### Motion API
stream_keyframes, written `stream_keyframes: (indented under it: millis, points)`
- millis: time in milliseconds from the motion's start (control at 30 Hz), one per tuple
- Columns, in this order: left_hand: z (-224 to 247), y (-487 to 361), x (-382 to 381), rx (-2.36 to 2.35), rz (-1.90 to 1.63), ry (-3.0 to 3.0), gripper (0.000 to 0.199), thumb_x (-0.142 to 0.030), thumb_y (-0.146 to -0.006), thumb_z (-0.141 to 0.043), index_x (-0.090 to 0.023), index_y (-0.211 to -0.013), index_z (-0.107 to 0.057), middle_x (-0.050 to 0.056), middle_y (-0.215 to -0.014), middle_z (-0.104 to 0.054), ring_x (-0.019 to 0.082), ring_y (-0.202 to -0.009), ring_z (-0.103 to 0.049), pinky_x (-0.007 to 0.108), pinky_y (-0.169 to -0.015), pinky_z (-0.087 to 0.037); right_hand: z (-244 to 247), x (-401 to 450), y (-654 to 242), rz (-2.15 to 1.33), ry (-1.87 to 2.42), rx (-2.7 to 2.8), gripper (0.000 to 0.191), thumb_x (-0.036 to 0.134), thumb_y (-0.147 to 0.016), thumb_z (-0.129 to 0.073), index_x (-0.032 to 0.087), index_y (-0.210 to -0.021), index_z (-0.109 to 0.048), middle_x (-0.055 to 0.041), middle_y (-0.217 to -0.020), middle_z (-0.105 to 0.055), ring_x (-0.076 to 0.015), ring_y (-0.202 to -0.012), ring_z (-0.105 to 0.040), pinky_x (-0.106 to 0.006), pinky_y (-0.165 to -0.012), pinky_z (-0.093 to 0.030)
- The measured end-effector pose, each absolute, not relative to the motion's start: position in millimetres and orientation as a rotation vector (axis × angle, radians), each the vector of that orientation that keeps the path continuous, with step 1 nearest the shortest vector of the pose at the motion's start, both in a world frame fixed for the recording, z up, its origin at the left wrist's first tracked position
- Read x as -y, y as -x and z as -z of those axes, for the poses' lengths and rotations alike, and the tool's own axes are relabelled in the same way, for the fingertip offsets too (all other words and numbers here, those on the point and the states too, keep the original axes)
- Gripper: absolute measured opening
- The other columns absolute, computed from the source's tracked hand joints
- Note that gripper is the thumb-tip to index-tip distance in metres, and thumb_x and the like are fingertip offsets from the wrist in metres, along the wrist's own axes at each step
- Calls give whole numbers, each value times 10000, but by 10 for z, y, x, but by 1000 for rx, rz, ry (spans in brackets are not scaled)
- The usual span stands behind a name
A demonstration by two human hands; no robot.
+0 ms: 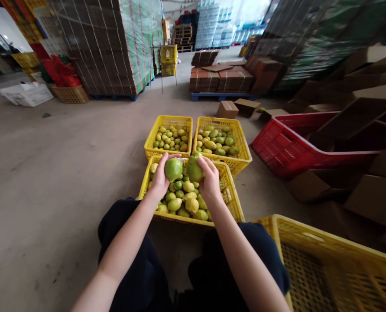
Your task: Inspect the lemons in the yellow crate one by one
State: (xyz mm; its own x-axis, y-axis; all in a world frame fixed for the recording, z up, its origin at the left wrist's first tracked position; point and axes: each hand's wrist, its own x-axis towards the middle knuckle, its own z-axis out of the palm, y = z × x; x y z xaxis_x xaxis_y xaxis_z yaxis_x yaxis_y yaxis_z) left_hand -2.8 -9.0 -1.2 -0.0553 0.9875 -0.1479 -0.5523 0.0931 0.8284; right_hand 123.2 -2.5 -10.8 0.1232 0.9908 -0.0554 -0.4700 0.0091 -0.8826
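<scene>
My left hand point(160, 178) is closed round a green lemon point(173, 169) and holds it above the near yellow crate point(235, 195). Just to its right, my right hand point(210, 178) grips a second green lemon point(195, 168), slightly darker, with its stem end up. The two fruits are close together but apart. Below them, green and yellow lemons point(192, 205) fill the near crate, partly hidden by my hands and forearms.
Beyond stand two yellow crates, left point(167, 153) and right point(242, 163), holding similar fruit. A yellow crate point(309, 229) with a perforated floor sits at lower right. A red crate point(277, 147) and loose cardboard boxes point(371, 195) lie right. Flattened cartons point(235, 80) lie on a blue pallet.
</scene>
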Motion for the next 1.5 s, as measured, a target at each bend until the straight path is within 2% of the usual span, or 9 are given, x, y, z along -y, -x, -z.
stream_keyframes:
  millis: [133,300,400,500,600,767,1167,1300,1500]
  points:
    - [54,81,91,-672,-1253,-385,342,-416,-858,-445,-150,-895,-656,38,-711,-627,118,-547,-567,207,-457,-413,83,0,-1267,-1648,725,487,286,385,-716,-544,166,-856,-664,-51,-756,-705,-173,-579,-593,-233,-398,-379]
    - [124,84,87,-598,-1322,-264,315,-371,-866,-398,-169,-878,-639,61,-716,-623,144,-628,-592,276,-649,-532,105,-10,-1311,-1851,418,366,373,311,-724,-446,152,-983,-662,-101,-920,-730,-132,-460,-491,-215,-318,-274]
    - [109,42,82,-520,-1375,-163,243,-249,-858,-416,-194,-936,-640,43,-749,-647,147,-739,-638,294,-771,-554,123,-6,-1312,-1829,303,298,369,331,-775,-475,167,-1054,-651,-86,-960,-731,-114,-457,-475,-214,-349,-339]
    - [74,-16,82,-479,-1438,-136,210,-185,-843,-452,-212,-939,-637,22,-781,-666,131,-807,-653,282,-822,-552,147,1,-1299,-1800,259,245,385,343,-759,-529,195,-1096,-643,-62,-937,-732,-151,-574,-582,-241,-446,-454]
    - [50,-72,80,-486,-1456,-122,210,-219,-868,-425,-201,-870,-634,15,-783,-669,102,-778,-647,230,-813,-542,169,6,-1280,-1814,242,187,376,317,-750,-538,205,-1096,-636,-53,-923,-728,-202,-777,-662,-315,-637,-554]
    - [62,-128,48,-485,-1463,-74,227,-232,-854,-415,-189,-819,-635,6,-736,-651,90,-701,-639,205,-759,-543,166,-6,-1254,-1838,265,120,332,277,-791,-502,196,-1091,-619,-56,-972,-724,-210,-917,-673,-381,-813,-564]
    - [52,-174,69,-483,-1453,-44,218,-214,-830,-434,-167,-710,-610,5,-645,-618,97,-594,-611,214,-656,-538,132,10,-1263,-1836,309,24,337,244,-799,-454,233,-1088,-627,-13,-867,-738,-175,-752,-676,-313,-684,-585]
    - [67,-138,71,-514,-1436,-57,200,-241,-822,-440,-168,-743,-609,13,-675,-627,111,-619,-617,231,-672,-536,130,17,-1274,-1834,324,35,341,229,-782,-469,230,-1084,-628,-19,-874,-739,-184,-761,-685,-347,-725,-591]
    - [581,-169,42,-844,-1221,-53,197,-315,-789,-397,-195,-814,-551,31,-731,-632,133,-701,-641,272,-730,-553,150,14,-1409,-1809,409,12,323,206,-750,-487,203,-1035,-639,-37,-833,-740,-204,-745,-698,-359,-700,-598]
